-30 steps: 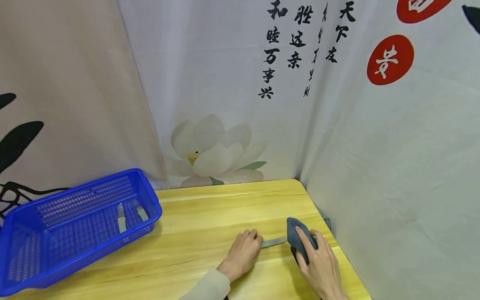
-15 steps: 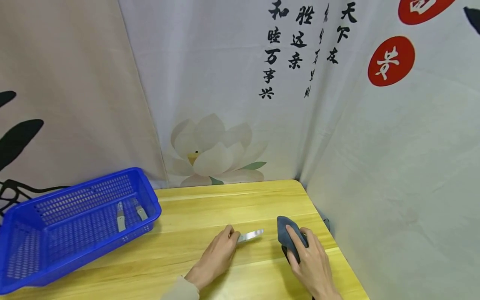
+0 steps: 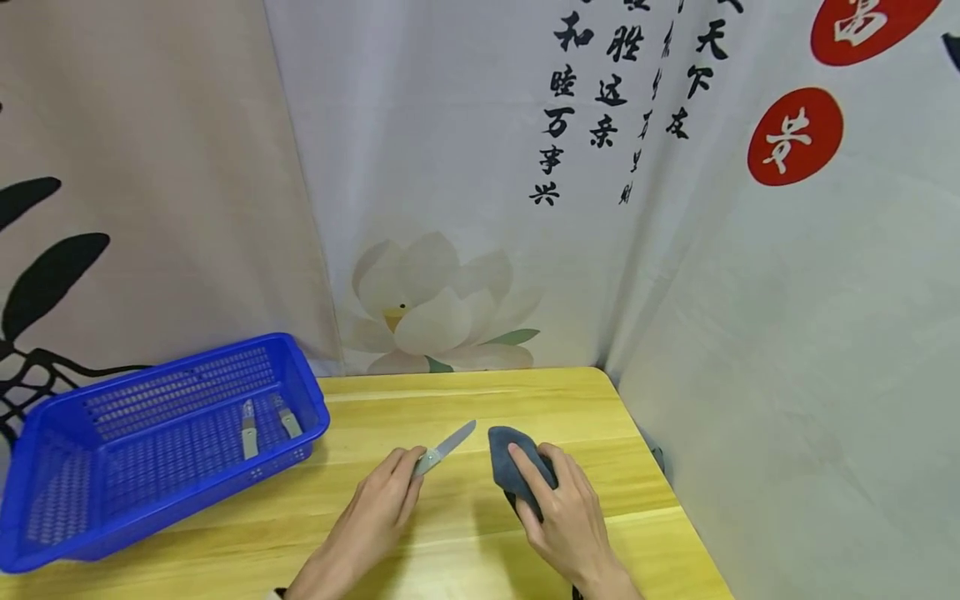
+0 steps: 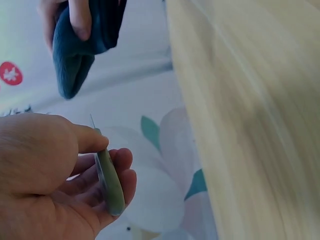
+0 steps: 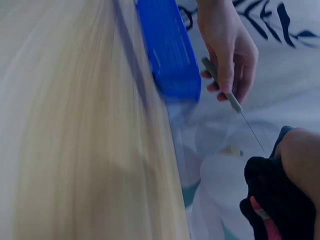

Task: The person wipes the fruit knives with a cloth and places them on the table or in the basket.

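Observation:
My left hand [image 3: 378, 504] grips a small knife by its pale green handle [image 4: 111, 185], thumb on one side and fingers on the other. The bare blade [image 3: 454, 439] points up and right in the head view, toward the other hand. In my right hand [image 3: 566, 517] is a folded blue-grey cloth [image 3: 508, 462], held between the fingers and thumb. The right wrist view shows the cloth [image 5: 275, 195] as dark, with a small pinkish-red patch at its lower part. Blade tip and cloth are close together, with a gap between them in the head view.
On the left stands a blue perforated plastic basket [image 3: 210, 493]. Two similar knives lie in it, one [image 3: 249, 433] left of the other [image 3: 288, 421]. The yellow wooden table [image 3: 525, 387] ends at a printed curtain [image 3: 450, 167] behind and to the right.
My left hand has raised the knife off the table and carried it left, blade turning upward. My right hand has moved left with the cloth. The head view has shifted slightly.

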### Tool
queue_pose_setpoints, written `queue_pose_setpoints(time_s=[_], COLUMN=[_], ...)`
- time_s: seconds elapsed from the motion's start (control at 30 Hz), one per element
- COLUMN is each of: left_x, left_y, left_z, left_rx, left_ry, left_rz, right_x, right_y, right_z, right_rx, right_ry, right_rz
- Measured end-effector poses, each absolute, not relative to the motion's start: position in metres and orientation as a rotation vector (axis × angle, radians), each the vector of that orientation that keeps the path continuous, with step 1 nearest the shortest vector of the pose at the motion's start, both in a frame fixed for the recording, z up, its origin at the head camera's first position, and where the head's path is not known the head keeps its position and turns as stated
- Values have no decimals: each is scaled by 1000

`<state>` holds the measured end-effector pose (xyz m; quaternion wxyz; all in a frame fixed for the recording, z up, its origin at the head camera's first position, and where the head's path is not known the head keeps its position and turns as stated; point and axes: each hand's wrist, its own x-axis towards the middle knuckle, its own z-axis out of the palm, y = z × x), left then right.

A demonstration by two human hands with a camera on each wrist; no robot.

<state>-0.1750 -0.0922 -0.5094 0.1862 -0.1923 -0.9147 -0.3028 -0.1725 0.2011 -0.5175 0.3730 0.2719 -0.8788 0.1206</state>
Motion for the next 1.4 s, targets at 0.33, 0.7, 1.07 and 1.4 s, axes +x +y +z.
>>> queue_pose_setpoints(time_s=[0.33,0.7,1.07,1.4], left_x=[-160,-148,-145,-144], left_y=[-108,-109,-111,-115], left_z=[-500,-492,-491,-488], left_rx=[-540,-567,-589,-608], left_ry=[-2468,-2350,-2306,-2313], left_rz=[-833,-812,-765,-763], right_x=[-170,-169,-179,-192], right_y=[142,117,126,144], right_z=[-505,-504,-504,-502], right_rx=[867,928,855,812], right_ry=[-2213,-2135,-2139,-2136], right_rz=[309,219,199,230])
